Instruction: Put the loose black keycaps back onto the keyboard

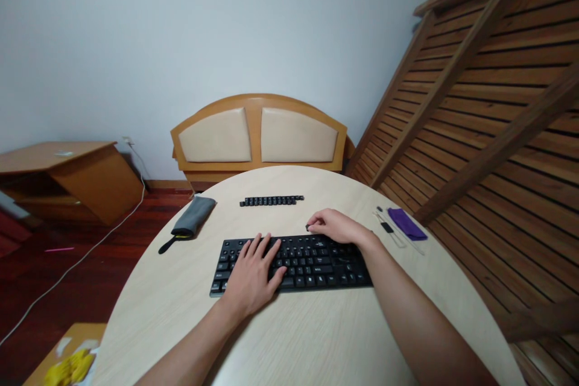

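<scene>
A black keyboard (316,265) lies flat on the round pale table (316,338). My left hand (253,271) rests on its left half, fingers spread over the keys. Just past the keyboard's far edge, my right hand (335,226) pinches a small black keycap (308,227) between thumb and fingertips; its wrist is over the keyboard's right part and hides some of it. Farther back, several loose black keycaps (271,201) stand in two neat rows.
At the table's left lies a grey cloth pouch (195,217) with a black strap. To the right are a folded purple cloth (407,224) and a wire tool (387,227) with a black part. A slatted wooden frame (474,132) leans beside the table on the right.
</scene>
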